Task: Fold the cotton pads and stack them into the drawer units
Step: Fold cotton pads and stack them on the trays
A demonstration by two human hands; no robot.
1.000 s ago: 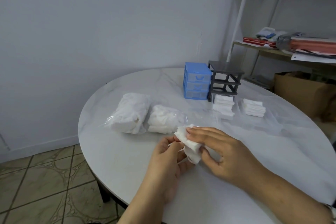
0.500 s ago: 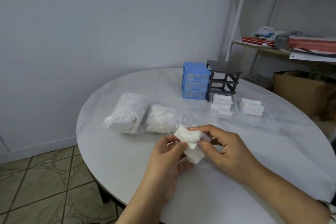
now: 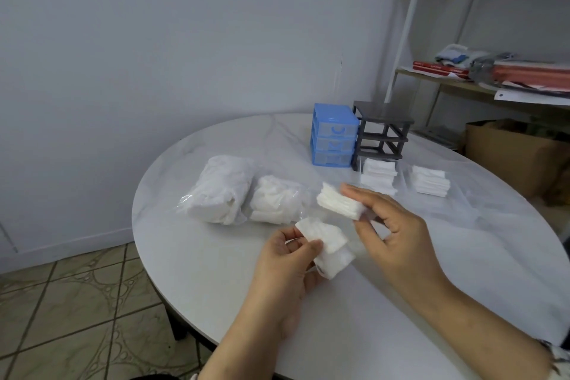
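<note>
Head view: right hand (image 3: pixel 398 234) fingers pinching folded pads (image 3: pixel 339 205), left hand (image 3: pixel 290 259) fingers pinching loose pads (image 3: pixel 327 241).

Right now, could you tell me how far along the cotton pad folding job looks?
Done: two folded stacks sit by the dark frame. In hand: the right hand pinches a folded bundle; the left hand holds loose pads. Left: two bags remain, and the blue drawer unit is closed.

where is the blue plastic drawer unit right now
In the head view the blue plastic drawer unit stands at the far side of the round white table, right of centre, directly left of the dark grey open rack.
</note>
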